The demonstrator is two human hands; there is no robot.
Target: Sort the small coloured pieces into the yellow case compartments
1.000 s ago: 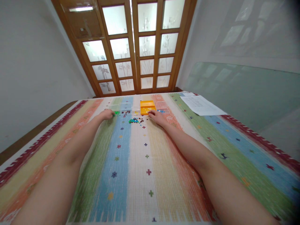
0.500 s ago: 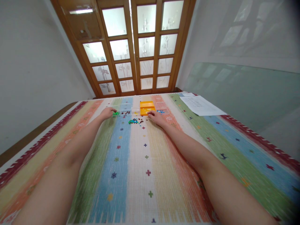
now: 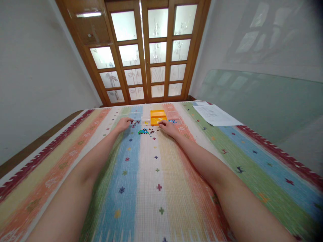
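Observation:
My left hand (image 3: 124, 124) is over the left clear box, its fingertips beside the dark brown pieces (image 3: 135, 122). Its fingers are closed together, and anything between them is too small to make out. At the front edge of the open orange box (image 3: 158, 114) rests my right hand (image 3: 167, 127), fingers bent together; whatever they hold is hidden. Blue pieces (image 3: 173, 121) lie in a clear box just right of the orange one. A pile of green and blue pieces (image 3: 143, 131) sits on the cloth between my hands, with small brown pieces (image 3: 151, 131) next to it.
A striped cloth (image 3: 148, 168) covers the table. White printed sheets (image 3: 214, 114) lie at the back right. A glass panel (image 3: 252, 97) leans by the right wall, and wooden doors (image 3: 147, 67) stand beyond the table.
My left hand has moved right, from the green pieces to the brown ones, and now covers the green pieces. My right hand has hardly moved.

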